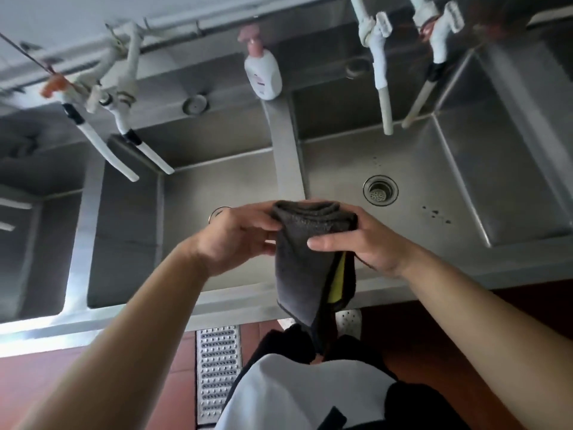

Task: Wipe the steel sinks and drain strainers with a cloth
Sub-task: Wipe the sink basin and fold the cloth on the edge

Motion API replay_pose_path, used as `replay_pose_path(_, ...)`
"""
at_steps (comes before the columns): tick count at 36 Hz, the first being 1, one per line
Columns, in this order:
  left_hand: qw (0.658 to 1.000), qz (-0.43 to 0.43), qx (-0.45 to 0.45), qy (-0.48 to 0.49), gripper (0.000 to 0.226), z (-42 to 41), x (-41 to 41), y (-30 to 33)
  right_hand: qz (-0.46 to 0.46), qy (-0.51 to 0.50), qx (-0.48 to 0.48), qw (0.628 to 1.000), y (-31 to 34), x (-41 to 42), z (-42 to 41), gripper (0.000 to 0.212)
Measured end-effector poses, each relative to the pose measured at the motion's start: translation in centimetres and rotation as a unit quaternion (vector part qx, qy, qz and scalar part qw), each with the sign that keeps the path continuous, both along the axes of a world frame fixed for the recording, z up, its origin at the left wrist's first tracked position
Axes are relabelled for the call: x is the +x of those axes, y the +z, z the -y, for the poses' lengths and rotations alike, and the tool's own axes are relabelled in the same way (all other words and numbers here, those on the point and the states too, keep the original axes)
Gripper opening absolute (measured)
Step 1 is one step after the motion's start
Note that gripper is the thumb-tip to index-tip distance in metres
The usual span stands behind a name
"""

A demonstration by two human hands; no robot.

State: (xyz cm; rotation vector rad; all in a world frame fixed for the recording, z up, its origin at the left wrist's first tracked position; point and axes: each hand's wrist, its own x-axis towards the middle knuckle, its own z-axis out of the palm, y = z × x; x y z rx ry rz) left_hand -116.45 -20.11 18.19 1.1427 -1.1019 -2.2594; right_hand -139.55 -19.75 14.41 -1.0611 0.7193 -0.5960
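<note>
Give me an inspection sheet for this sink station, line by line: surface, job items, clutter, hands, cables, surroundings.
Surface: right sink has dark specks on its floor; middle sink looks plain steel.
Job's things: grey cloth, folded, with a yellow layer showing, held above the front rim; strainer seated in the right sink's drain.
Clutter: soap bottle on the divider at the back.
Hands: left hand and right hand both grip the cloth.
Cables: nothing seen.
Surroundings: white taps over the sinks; floor grate in red tiles.

Red tiled floor [434,352], perforated metal drain grate [217,367]
</note>
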Motion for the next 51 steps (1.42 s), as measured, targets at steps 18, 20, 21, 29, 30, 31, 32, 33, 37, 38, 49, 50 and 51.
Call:
replay_pose_path(18,0.873,0.41,-0.245,0.103,0.062,5.8,-3.6,-13.5,0.144,-0.396,0.307,0.853,-2.1,-8.4,-2.0,0.033)
replay_pose_path(20,0.848,0.444,-0.268,0.111,0.069,8.2,-4.1,-14.6,0.184,-0.37,0.29,0.863,-1.5,-8.3,-1.1,0.035)
replay_pose_path(21,0.836,0.466,-0.269,0.106,0.072,9.3,-4.4,-15.1,0.187,-0.355,0.29,0.869,-1.7,-8.0,-0.6,0.034)
replay_pose_path(29,0.73,0.615,-0.297,0.019,0.079,15.5,-6.1,-20.0,0.086,-0.327,0.429,0.838,-9.9,-5.3,6.2,0.043)
replay_pose_path(30,0.72,0.626,-0.298,0.004,0.079,15.5,-6.4,-20.7,0.071,-0.335,0.449,0.825,-11.3,-5.4,7.2,0.041)
replay_pose_path(31,0.711,0.637,-0.298,-0.009,0.08,15.4,-6.7,-21.5,0.051,-0.347,0.465,0.813,-12.9,-5.7,8.3,0.037)
replay_pose_path(32,0.699,0.649,-0.299,-0.018,0.082,15.1,-7.1,-22.1,0.027,-0.36,0.477,0.801,-14.4,-6.3,9.4,0.034)
replay_pose_path(33,0.685,0.664,-0.301,-0.018,0.084,14.7,-7.4,-22.6,0.0,-0.374,0.481,0.793,-15.9,-7.0,10.7,0.033)
replay_pose_path(37,0.649,0.693,-0.314,0.018,0.087,14.4,-7.9,-23.3,-0.168,-0.431,0.415,0.784,-21.0,-11.2,17.1,0.038)
replay_pose_path(38,0.649,0.693,-0.313,0.02,0.088,14.4,-7.9,-23.3,-0.231,-0.451,0.363,0.782,-22.2,-12.3,18.8,0.039)
replay_pose_path(49,0.664,0.679,-0.302,0.082,0.088,14.8,-8.8,-22.0,-0.685,0.096,-0.148,0.707,-35.9,-17.1,27.9,0.06)
replay_pose_path(50,0.661,0.681,-0.303,0.085,0.087,14.8,-8.9,-21.9,-0.707,0.165,-0.154,0.67,-37.2,-17.3,27.5,0.063)
replay_pose_path(51,0.659,0.683,-0.303,0.084,0.087,14.9,-8.8,-21.9,-0.713,0.194,-0.166,0.653,-38.3,-17.5,27.1,0.064)
